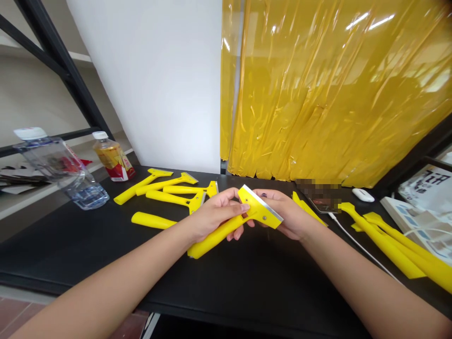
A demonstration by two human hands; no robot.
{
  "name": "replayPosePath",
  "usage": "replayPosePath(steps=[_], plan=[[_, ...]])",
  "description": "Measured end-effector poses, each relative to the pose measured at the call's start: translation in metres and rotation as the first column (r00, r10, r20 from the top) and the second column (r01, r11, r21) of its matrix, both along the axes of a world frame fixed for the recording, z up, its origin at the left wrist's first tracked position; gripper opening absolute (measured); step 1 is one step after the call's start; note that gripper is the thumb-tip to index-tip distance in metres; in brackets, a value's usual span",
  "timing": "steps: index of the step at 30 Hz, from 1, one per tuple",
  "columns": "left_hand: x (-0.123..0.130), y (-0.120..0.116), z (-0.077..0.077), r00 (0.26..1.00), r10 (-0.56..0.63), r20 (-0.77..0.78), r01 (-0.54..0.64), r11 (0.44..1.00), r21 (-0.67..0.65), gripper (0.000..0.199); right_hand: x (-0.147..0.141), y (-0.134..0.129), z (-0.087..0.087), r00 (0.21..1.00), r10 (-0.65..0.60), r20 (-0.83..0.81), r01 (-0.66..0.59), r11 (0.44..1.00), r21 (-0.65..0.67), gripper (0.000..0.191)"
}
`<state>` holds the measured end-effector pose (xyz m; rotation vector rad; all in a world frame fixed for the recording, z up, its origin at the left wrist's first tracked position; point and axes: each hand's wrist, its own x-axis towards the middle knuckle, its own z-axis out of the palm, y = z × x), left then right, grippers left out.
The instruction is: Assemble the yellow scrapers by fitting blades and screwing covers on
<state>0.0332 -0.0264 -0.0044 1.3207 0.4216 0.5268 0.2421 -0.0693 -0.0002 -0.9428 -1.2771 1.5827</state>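
A yellow plastic scraper with a steel blade [237, 221] is held over the black table [88, 245]. My left hand [215, 214] grips it around the neck, with the handle slanting down to the left. My right hand [282, 214] holds the bladed head from the far side, its fingers partly hidden behind it. Several matching scrapers [176, 190] lie beyond my left hand, and a loose yellow handle [152, 220] lies next to them. More yellow scraper parts [391, 245] lie to the right of my right hand.
A clear plastic water bottle [61, 172] lies at the left, with a labelled drink bottle [113, 157] behind it. A white mouse [363, 195], a phone with a white cable [319, 202] and papers [423, 207] sit at the right. A yellow plastic curtain [318, 89] hangs behind the table.
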Motion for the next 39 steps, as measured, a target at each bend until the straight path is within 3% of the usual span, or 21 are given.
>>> replayPosePath(steps=[4, 10, 16, 19, 22, 25, 28, 30, 33, 39], plan=[[-0.001, 0.004, 0.001, 0.999, 0.035, -0.011, -0.034, 0.998, 0.06, 0.031, 0.006, 0.0, 0.006, 0.997, -0.025, 0.07, 0.024, 1.0, 0.016, 0.038], [0.004, 0.002, -0.004, 0.988, 0.15, 0.036, -0.153, 0.978, 0.14, 0.034, 0.012, 0.004, 0.001, 0.995, -0.034, 0.097, 0.031, 0.999, 0.033, 0.029], [0.007, -0.001, -0.006, 0.964, 0.256, 0.076, -0.262, 0.961, 0.089, 0.026, 0.01, 0.007, -0.003, 0.996, -0.074, 0.056, 0.072, 0.997, 0.039, 0.031], [0.005, 0.005, -0.006, 0.934, 0.347, 0.085, -0.35, 0.936, 0.026, 0.025, 0.01, 0.011, -0.005, 0.986, -0.165, 0.027, 0.162, 0.982, 0.095, 0.033], [0.0, 0.014, -0.005, 0.879, 0.47, 0.086, -0.469, 0.883, -0.025, 0.026, 0.014, 0.017, -0.007, 0.945, -0.328, -0.01, 0.322, 0.921, 0.219, 0.03], [-0.003, 0.02, -0.004, 0.837, 0.536, 0.107, -0.535, 0.844, -0.044, 0.026, 0.02, 0.019, -0.005, 0.87, -0.492, 0.028, 0.447, 0.811, 0.378, 0.027], [-0.003, 0.021, -0.004, 0.824, 0.554, 0.115, -0.554, 0.832, -0.032, 0.026, 0.023, 0.014, -0.001, 0.704, -0.657, 0.269, 0.382, 0.67, 0.636, 0.026], [-0.002, 0.02, -0.005, 0.822, 0.558, 0.112, -0.561, 0.828, -0.012, 0.027, 0.022, 0.01, 0.001, 0.583, -0.726, 0.365, 0.296, 0.608, 0.736, 0.028], [-0.001, 0.018, -0.007, 0.825, 0.553, 0.113, -0.557, 0.83, 0.003, 0.028, 0.018, 0.007, 0.0, 0.539, -0.743, 0.396, 0.237, 0.585, 0.775, 0.024], [0.001, 0.018, -0.007, 0.826, 0.553, 0.109, -0.556, 0.831, -0.003, 0.027, 0.013, 0.013, -0.014, 0.565, -0.69, 0.451, 0.111, 0.606, 0.788, 0.019]])
